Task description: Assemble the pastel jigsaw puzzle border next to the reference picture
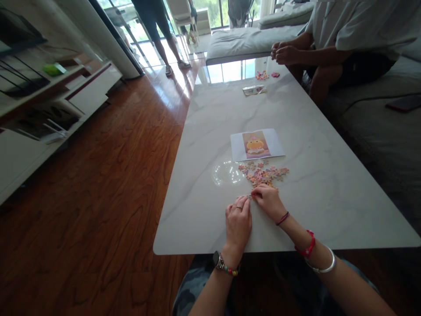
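The puzzle pieces (263, 176) are heaped on the near half of the table (329, 210), well apart from its left and right edges. A short strip (244, 196) of pieces is located between the heap and the near edge, at the fingertips of 2 hands. The left hand (238, 221) is placed palm down with fingers bent, its fingertips set at the strip; whether a piece is gripped cannot be told. The right hand (268, 202) is positioned just beside the heap, with thumb and forefinger drawn together at the strip; whether a piece is pinched there cannot be told. The printed sheet (276, 142) is laid just beyond the heap. A packet (255, 90) and 2 small piles (262, 75) are placed toward the far edge. A co-worker's hands (285, 54) are held together near the far right corner.
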Demonstrator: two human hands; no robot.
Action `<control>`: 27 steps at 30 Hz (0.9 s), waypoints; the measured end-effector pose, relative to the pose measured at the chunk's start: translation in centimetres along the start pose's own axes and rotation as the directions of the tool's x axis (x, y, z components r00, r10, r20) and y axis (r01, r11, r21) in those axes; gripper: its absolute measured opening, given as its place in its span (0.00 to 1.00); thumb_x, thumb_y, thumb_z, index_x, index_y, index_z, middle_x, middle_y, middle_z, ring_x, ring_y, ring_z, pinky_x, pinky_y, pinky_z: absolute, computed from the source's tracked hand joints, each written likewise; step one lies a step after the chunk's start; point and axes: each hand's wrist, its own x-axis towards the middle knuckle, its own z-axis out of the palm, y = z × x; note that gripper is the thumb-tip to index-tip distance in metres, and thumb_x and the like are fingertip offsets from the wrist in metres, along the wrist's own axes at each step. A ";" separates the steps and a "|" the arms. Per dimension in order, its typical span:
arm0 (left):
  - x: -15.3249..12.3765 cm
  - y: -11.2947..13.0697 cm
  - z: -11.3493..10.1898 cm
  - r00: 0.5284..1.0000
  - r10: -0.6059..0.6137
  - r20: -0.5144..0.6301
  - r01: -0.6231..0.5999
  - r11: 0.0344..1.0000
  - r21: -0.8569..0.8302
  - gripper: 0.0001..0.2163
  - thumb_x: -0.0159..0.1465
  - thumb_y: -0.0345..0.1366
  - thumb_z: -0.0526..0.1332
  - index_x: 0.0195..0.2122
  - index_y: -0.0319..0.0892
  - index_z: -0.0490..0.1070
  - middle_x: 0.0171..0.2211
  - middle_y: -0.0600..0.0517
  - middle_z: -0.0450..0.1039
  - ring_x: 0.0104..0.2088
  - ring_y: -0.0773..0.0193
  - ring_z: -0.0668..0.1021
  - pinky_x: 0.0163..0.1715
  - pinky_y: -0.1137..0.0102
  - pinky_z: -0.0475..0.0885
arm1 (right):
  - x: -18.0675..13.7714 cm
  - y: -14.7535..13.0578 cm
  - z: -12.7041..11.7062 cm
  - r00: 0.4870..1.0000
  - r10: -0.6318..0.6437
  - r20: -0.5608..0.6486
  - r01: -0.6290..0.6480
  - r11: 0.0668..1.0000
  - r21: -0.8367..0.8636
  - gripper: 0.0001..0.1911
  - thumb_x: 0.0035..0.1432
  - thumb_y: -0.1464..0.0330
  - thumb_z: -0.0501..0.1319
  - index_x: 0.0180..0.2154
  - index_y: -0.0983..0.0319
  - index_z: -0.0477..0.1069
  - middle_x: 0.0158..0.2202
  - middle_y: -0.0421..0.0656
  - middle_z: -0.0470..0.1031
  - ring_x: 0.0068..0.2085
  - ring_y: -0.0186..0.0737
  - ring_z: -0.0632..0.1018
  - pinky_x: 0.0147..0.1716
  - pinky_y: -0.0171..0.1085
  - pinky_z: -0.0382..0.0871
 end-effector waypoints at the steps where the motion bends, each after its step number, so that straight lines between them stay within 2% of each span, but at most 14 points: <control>1: 0.0 0.0 0.0 1.000 0.005 0.002 -0.005 1.000 0.004 0.16 0.61 0.28 0.50 0.49 0.43 0.63 0.50 0.50 0.67 0.52 0.61 0.66 0.47 0.63 0.60 | 0.0 -0.1 0.1 1.000 -0.005 -0.003 0.005 1.000 -0.007 0.07 0.48 0.76 0.57 0.24 0.62 0.73 0.29 0.43 0.73 0.31 0.35 0.72 0.35 0.33 0.65; 7: -0.2 0.0 0.4 1.000 0.029 0.000 -0.029 0.999 0.046 0.16 0.61 0.29 0.50 0.50 0.44 0.62 0.50 0.50 0.67 0.51 0.61 0.67 0.46 0.63 0.60 | -0.4 -0.2 1.0 0.999 -0.045 -0.007 0.045 0.998 -0.044 0.09 0.50 0.76 0.54 0.24 0.63 0.71 0.29 0.44 0.70 0.32 0.35 0.70 0.35 0.33 0.65; 11: 0.2 0.2 0.3 1.000 0.020 -0.016 -0.019 0.998 0.062 0.16 0.60 0.28 0.51 0.49 0.44 0.63 0.48 0.49 0.68 0.50 0.61 0.68 0.45 0.63 0.60 | -1.1 -0.1 1.1 0.989 -0.143 0.042 0.145 0.988 -0.052 0.12 0.51 0.78 0.50 0.26 0.63 0.70 0.31 0.44 0.68 0.33 0.35 0.69 0.35 0.33 0.65; 16: 0.8 -0.3 -0.3 1.000 -0.022 0.016 0.023 0.999 -0.042 0.14 0.60 0.26 0.51 0.46 0.46 0.64 0.44 0.51 0.71 0.46 0.62 0.70 0.44 0.63 0.60 | -2.3 -0.2 0.4 0.972 -0.223 0.067 0.230 0.965 -0.124 0.13 0.53 0.77 0.50 0.35 0.61 0.71 0.35 0.46 0.69 0.39 0.39 0.68 0.39 0.37 0.63; 20: 1.1 -0.9 -0.4 0.997 -0.068 0.026 0.070 0.992 -0.102 0.14 0.59 0.23 0.50 0.43 0.44 0.64 0.39 0.51 0.72 0.43 0.64 0.71 0.44 0.64 0.60 | -2.2 -0.3 -0.1 0.960 -0.257 0.110 0.272 0.949 -0.160 0.13 0.53 0.76 0.51 0.36 0.59 0.72 0.36 0.46 0.70 0.41 0.41 0.67 0.42 0.41 0.62; 22: 1.2 -1.0 -0.3 0.996 -0.086 0.015 0.087 0.990 -0.114 0.13 0.58 0.23 0.49 0.41 0.43 0.64 0.37 0.51 0.72 0.42 0.64 0.72 0.44 0.65 0.60 | -1.6 0.1 -0.6 0.969 -0.243 0.045 0.246 0.965 -0.087 0.14 0.53 0.77 0.50 0.37 0.61 0.71 0.38 0.46 0.70 0.42 0.40 0.68 0.43 0.40 0.63; 24: 1.3 -1.0 -0.3 0.995 -0.100 0.010 0.101 0.985 -0.140 0.13 0.58 0.22 0.49 0.40 0.43 0.64 0.36 0.51 0.72 0.40 0.64 0.72 0.43 0.66 0.60 | -0.6 0.9 -1.6 0.977 -0.198 -0.084 0.197 0.980 -0.018 0.16 0.53 0.77 0.49 0.40 0.62 0.70 0.40 0.47 0.69 0.44 0.39 0.68 0.44 0.38 0.63; 26: 1.5 -1.0 -0.3 0.993 -0.121 0.012 0.121 0.976 -0.180 0.13 0.58 0.21 0.48 0.39 0.42 0.64 0.34 0.51 0.72 0.39 0.64 0.73 0.43 0.66 0.61 | 0.6 1.9 -2.9 0.971 -0.125 -0.201 0.127 0.992 -0.006 0.16 0.52 0.75 0.50 0.41 0.62 0.70 0.40 0.46 0.69 0.44 0.39 0.69 0.44 0.37 0.63; 27: 1.7 -1.1 -0.4 0.991 -0.133 0.014 0.133 0.970 -0.204 0.13 0.57 0.21 0.48 0.38 0.42 0.64 0.33 0.52 0.72 0.38 0.64 0.73 0.43 0.65 0.61 | 1.3 2.5 -3.6 0.971 -0.087 -0.223 0.086 0.996 -0.014 0.15 0.52 0.75 0.51 0.40 0.62 0.71 0.40 0.46 0.70 0.42 0.39 0.70 0.44 0.37 0.63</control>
